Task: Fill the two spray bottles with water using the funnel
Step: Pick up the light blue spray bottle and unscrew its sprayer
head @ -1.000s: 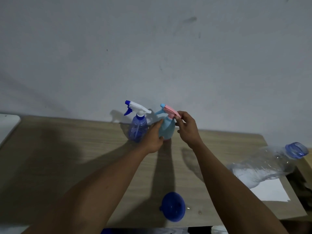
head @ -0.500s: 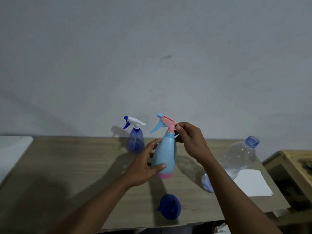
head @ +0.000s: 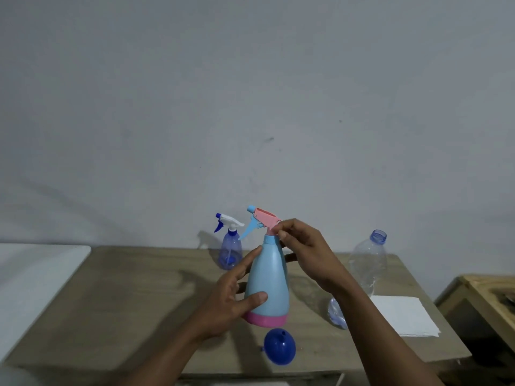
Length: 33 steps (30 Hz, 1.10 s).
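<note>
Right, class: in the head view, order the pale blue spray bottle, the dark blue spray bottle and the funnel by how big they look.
1. Pale blue bottle
2. Dark blue bottle, though it stands farther back
3. Funnel

left hand (head: pixel 228 299) grips light-blue spray bottle (head: pixel 269 285) | right hand (head: pixel 303 254) at pink sprayer head (head: pixel 266 220), seemingly pinching

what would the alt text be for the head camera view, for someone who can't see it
A person's left hand steadies a light blue spray bottle on a wooden table while the right hand pinches its pink spray head. A blue funnel lies in front, a purple spray bottle stands behind, and an uncapped clear water bottle lies to the right.
</note>
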Each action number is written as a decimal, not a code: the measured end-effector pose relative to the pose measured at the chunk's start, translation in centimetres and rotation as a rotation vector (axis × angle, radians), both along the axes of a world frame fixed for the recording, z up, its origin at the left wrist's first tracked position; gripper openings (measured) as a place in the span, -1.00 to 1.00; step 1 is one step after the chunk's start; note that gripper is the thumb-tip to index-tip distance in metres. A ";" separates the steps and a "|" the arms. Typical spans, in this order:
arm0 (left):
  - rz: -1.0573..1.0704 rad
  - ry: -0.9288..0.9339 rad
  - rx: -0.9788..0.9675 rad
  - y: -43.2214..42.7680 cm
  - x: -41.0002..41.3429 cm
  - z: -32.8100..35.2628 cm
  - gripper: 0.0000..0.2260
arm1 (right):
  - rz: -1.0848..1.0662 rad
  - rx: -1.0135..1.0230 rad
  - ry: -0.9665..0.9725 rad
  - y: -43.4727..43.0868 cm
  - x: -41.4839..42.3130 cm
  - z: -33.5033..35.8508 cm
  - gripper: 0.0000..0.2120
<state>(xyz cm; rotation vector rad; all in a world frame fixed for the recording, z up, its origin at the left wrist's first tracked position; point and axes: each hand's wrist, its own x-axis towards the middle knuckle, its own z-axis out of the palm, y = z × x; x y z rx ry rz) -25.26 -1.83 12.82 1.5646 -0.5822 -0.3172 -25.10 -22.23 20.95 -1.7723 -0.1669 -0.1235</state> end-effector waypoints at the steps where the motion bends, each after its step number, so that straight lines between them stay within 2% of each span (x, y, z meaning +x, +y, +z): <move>1: 0.005 -0.003 0.002 0.2 -0.5 0.1 -0.32 | 0.015 -0.014 0.016 0.1 -0.4 0.1 -0.83; 4: 0.031 -0.048 0.023 0.5 -1.6 0.3 -0.31 | -0.003 0.020 0.022 0.7 -1.3 0.3 -0.82; 9: 0.039 -0.050 0.069 0.7 -2.7 0.1 -0.18 | -0.134 0.093 -0.032 2.2 -2.0 -0.8 -0.94; 12: 0.027 -0.048 0.092 0.8 -3.1 -0.1 -0.18 | -0.192 0.097 -0.043 2.5 -2.2 -1.7 -0.90; 19: 0.014 -0.066 0.078 0.8 -3.0 -0.4 -0.19 | -0.064 0.310 0.011 2.0 -2.1 -2.0 -0.94; 33: 0.093 -0.105 0.125 -0.1 -1.5 -0.4 -0.16 | -0.081 0.178 0.021 1.9 -0.7 -1.8 -0.84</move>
